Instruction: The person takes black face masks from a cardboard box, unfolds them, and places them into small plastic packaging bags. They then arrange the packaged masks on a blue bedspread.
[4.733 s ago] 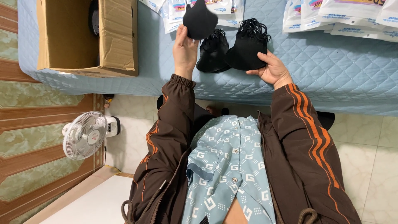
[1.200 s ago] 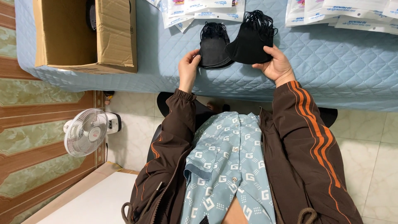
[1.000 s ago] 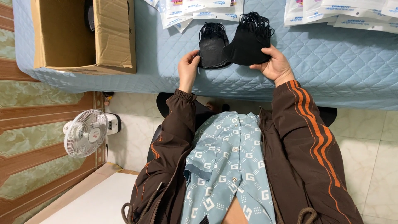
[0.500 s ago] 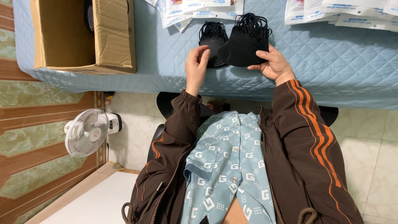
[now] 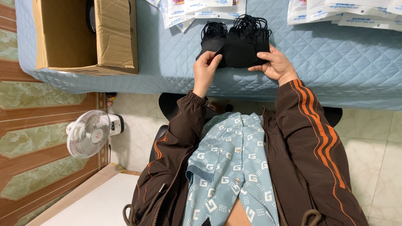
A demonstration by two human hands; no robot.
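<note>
A stack of black face masks (image 5: 240,46) with looped ear straps lies near the front edge of the blue quilted table cover (image 5: 167,62). My right hand (image 5: 276,63) grips the stack from its right side. My left hand (image 5: 205,71) pinches the lower left corner of one black mask (image 5: 211,39) that fans out to the left of the stack. Both brown jacket sleeves reach up from my lap.
An open cardboard box (image 5: 83,35) sits at the table's left end. Clear plastic packets (image 5: 201,8) lie behind the masks, and more packets (image 5: 343,12) lie at the far right. A small white fan (image 5: 90,134) stands on the tiled floor beside a wooden panel.
My left hand earlier held one mask up, then brought it down to the stack. It has since shifted from the left mask's edge inward to pinch its lower corner. My right hand stays put.
</note>
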